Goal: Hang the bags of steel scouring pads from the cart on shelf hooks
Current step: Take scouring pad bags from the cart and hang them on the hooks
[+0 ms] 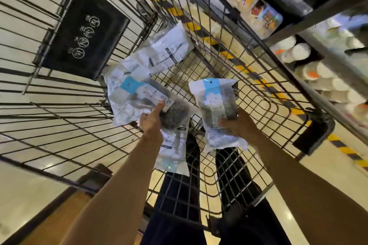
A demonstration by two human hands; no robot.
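I look down into a black wire cart [229, 77]. My right hand [236, 123] grips a clear bag of steel scouring pads [216, 103] with a light blue header, held upright above the cart floor. My left hand [152, 119] pinches a second bag [137, 95], thumb on its label, dark pads showing through the plastic. A third bag [165, 49] lies flat further back in the cart. Another bag [173, 155] lies under my left wrist at the near end.
A black sign panel [83, 30] hangs on the cart's left wire wall. Shelves to the right hold colourful boxes [247, 0] and stacks of white bowls [310, 69]. Yellow-black floor tape [258, 77] runs along the shelf base. Dark trouser legs show below the cart.
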